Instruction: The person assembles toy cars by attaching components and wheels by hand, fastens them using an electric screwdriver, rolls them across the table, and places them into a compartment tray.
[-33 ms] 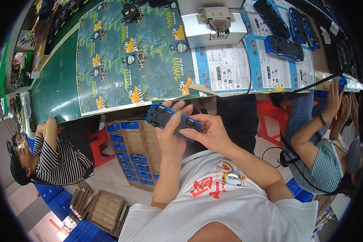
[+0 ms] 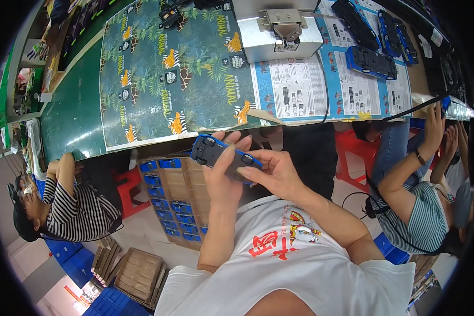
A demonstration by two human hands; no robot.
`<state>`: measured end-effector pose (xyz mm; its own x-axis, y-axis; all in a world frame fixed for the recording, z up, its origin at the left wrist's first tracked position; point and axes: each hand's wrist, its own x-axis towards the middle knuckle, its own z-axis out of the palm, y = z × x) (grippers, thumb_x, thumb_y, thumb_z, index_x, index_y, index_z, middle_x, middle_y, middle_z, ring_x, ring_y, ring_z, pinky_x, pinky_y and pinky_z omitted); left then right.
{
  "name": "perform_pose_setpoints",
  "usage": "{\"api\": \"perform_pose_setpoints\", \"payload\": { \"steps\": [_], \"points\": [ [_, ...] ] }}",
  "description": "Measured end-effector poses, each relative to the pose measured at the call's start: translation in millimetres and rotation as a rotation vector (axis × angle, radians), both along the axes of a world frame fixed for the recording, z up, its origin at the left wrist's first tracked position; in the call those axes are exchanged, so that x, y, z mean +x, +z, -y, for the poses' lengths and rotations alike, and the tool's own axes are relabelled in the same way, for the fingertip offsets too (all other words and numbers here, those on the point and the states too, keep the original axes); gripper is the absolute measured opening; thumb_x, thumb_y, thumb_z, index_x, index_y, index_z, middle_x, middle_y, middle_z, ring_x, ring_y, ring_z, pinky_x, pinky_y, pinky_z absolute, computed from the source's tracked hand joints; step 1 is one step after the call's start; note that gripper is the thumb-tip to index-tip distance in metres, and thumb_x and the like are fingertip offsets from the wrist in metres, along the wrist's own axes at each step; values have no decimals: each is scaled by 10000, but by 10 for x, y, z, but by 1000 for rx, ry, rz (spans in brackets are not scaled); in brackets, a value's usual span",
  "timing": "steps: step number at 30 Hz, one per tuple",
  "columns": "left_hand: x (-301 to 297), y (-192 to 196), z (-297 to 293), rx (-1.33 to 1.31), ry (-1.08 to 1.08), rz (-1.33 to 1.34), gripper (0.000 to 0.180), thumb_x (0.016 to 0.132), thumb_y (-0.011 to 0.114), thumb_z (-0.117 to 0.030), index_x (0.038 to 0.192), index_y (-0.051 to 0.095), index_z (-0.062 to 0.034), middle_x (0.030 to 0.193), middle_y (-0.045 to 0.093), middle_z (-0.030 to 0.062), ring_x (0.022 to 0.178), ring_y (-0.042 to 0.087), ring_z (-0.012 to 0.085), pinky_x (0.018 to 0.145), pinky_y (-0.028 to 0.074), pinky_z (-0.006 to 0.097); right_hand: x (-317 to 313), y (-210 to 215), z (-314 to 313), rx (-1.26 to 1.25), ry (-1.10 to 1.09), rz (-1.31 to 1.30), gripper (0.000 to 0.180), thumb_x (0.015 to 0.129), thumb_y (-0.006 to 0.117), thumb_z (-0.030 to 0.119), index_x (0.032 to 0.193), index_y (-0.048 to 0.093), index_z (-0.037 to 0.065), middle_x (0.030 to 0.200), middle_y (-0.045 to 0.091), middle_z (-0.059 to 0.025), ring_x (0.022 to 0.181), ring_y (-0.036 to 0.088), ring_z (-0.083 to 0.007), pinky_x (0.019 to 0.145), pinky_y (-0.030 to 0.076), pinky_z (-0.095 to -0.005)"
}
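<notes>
Toy car, blue plastic, black underside [image 2: 211, 153], qty 1: person's side of silver metal box [image 2: 259, 43], off green bench [image 2: 73, 118]; bare L hand [image 2: 222, 178], R hand [image 2: 280, 175], fingers gripping it. Round wheels [image 2: 209, 141] appar. fitted; remainder unclear.

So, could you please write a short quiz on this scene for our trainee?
1. Which part of the held toy car faces the camera: (A) roof, (B) underside, (C) front bumper?
2. True or false: the left hand and the right hand both touch that car.
3. Fill the gap: in the picture, the blue-and-black toy cars on the table lie to the ___ of the silver metal device.

Key: 1. B; 2. True; 3. right.
</notes>
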<state>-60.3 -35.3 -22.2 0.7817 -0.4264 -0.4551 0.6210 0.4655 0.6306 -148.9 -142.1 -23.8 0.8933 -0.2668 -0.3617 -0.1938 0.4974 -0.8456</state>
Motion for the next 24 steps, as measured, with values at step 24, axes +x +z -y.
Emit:
{"api": "perform_pose_setpoints", "payload": {
  "steps": [24],
  "points": [
    [54,50,29,62,27,80,361,909,689,-188,1181,539,-4,1054,660,188,868,702,280,815,590,435,-168,94,89,242,79,-60,317,909,704,89,1174,635,-70,974,713,-126,856,688,-125,738,575,-252]
  ]
}}
